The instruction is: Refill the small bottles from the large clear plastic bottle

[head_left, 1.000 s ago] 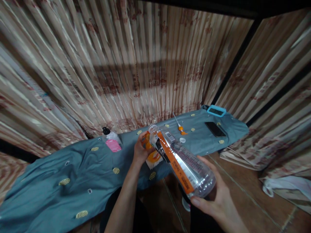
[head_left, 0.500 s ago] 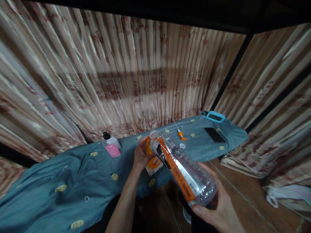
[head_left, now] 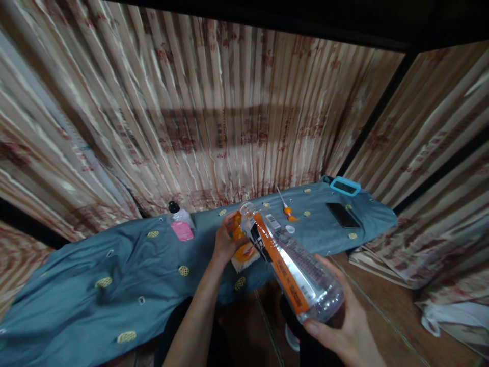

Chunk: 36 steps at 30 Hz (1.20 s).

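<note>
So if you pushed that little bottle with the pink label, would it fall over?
Probably, yes. The small pink-labelled bottle stands upright on soft, wrinkled blue cloth, an uneven footing. It looks like thin clear plastic, so likely light and easy to tip. Its rounded body might then roll towards the curtain behind it.

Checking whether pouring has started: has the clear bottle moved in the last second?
No. The clear bottle keeps its tilt, mouth beside the orange pouch, over the blue cloth.

Phone (head_left: 343, 214) lies right of cap (head_left: 290, 229) (both on cloth (head_left: 114, 275)).
</note>
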{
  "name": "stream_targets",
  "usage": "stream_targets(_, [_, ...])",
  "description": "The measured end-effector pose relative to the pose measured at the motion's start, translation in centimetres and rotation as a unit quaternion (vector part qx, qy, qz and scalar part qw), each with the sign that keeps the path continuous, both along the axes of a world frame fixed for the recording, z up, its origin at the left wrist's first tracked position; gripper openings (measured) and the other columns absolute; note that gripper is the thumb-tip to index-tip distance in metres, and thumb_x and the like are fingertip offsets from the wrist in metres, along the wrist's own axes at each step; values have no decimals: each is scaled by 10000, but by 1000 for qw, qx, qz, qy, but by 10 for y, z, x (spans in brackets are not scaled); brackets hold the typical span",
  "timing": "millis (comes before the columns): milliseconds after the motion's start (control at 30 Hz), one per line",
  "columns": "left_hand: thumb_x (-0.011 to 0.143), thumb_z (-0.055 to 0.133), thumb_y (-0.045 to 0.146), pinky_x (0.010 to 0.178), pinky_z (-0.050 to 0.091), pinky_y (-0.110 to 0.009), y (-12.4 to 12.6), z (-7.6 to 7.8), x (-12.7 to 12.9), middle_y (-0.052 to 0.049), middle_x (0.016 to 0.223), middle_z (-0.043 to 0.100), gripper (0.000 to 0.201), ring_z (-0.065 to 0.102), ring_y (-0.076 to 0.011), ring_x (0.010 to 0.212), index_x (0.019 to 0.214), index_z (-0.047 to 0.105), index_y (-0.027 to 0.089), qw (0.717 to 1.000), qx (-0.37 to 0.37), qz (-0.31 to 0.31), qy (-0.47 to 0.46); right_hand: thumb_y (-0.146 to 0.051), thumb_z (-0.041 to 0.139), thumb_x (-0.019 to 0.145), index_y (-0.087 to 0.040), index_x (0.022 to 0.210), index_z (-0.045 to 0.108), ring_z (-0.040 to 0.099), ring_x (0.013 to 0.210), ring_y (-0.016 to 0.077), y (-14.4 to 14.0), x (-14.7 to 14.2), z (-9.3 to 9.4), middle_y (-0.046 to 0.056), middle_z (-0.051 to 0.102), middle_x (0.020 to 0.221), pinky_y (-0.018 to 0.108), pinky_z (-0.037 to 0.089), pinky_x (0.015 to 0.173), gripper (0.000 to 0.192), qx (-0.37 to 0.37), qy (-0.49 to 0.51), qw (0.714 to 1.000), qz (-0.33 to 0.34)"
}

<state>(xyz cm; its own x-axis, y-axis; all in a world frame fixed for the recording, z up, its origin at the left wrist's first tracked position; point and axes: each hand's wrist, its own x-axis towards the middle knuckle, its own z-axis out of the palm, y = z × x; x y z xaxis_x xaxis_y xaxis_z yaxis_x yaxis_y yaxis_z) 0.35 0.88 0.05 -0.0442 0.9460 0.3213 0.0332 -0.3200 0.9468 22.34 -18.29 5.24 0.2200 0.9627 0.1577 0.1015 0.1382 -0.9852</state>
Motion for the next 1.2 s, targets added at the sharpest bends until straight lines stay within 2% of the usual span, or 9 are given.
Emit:
stream_targets(133, [471, 933, 331, 1096, 497, -533, -2, 2, 1, -119, 1281, 706, 768, 647, -342, 1235, 1174, 652, 203, 1000, -1, 5, 2, -605, 876, 657, -249, 1440, 434, 744, 1095, 286, 0, 3, -3, 76, 744, 1245, 327, 605, 905, 967, 11, -27, 1000, 6])
stream_targets(367, [524, 907, 275, 1087, 506, -533, -3, 1, 0, -103, 1283, 707, 704, 649, -326, 1239, 1180, 657, 219, 1000, 5, 7, 8, -704, 816, 689, -229, 1420, 435, 765, 1038, 279, -4, -6, 7, 92, 752, 1203, 329, 612, 889, 951, -1, -32, 999, -18])
stream_targets(533, [508, 911, 271, 1080, 510, -531, -3, 1, 0, -116, 1297, 698, 732, 652, -334, 1231, 1188, 650, 199, 1000, 3, 6, 13, -669, 805, 723, -233, 1444, 395, 757, 1070, 274, -3, 2, -1, 97, 738, 1230, 324, 601, 907, 937, 6, -43, 999, 4])
stream_targets(700, [487, 916, 255, 1097, 502, -500, -4, 2, 1, -103, 1282, 711, 742, 650, -323, 1244, 1179, 653, 205, 1000, -6, 8, 1, -635, 825, 712, -232, 1465, 400, 739, 1118, 309, -2, 11, -9, 115, 720, 1278, 364, 606, 928, 955, 8, -85, 996, 15])
stream_targets(967, [509, 927, 287, 1115, 492, -517, -3, -3, -1, -128, 1303, 692, 758, 641, -327, 1253, 1202, 631, 194, 1000, 2, 1, 6, -713, 813, 671, -226, 1464, 417, 712, 1187, 278, -5, -2, -4, 97, 705, 1321, 296, 551, 1006, 1012, -17, -42, 999, -20])
stream_targets(1100, [494, 941, 313, 1122, 487, -532, -1, -6, -1, -115, 1298, 694, 782, 645, -327, 1250, 1202, 624, 212, 1000, -2, -3, -3, -691, 819, 680, -207, 1483, 400, 685, 1237, 311, -3, 3, -7, 130, 671, 1377, 338, 558, 1022, 1028, -11, -34, 999, -12])
stream_targets(1200, [480, 939, 296, 1114, 495, -537, 0, -8, -2, -113, 1300, 696, 787, 644, -337, 1253, 1198, 628, 216, 1000, 3, 0, -7, -591, 863, 683, -229, 1491, 388, 693, 1229, 323, -1, 13, -11, 123, 683, 1372, 357, 587, 994, 1004, -6, -49, 998, 26])
